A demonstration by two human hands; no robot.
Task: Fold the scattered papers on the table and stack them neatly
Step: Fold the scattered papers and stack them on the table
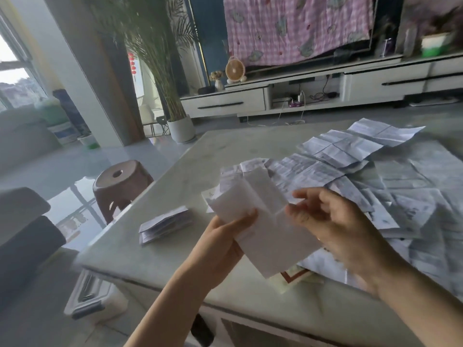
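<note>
We are looking at a white, partly folded sheet of paper (265,229) that is being held above the near part of the pale marble-topped table (175,181), with one creased flap standing up from it. The left hand (223,244) is gripping its left edge, thumb lying on top and fingers going underneath. The right hand (335,221) is meeting the sheet's right side with bent fingers, but blur is stopping us from telling whether it is pinching the paper or only touching it. Left of the hands, a small stack of folded papers (165,225) is lying on the table. Behind and to the right of the sheet, many unfolded, creased printed papers (363,171) are overlapping across the tabletop. Beyond the table's left edge, a brown round stool (122,186) is standing on the glossy floor.
</note>
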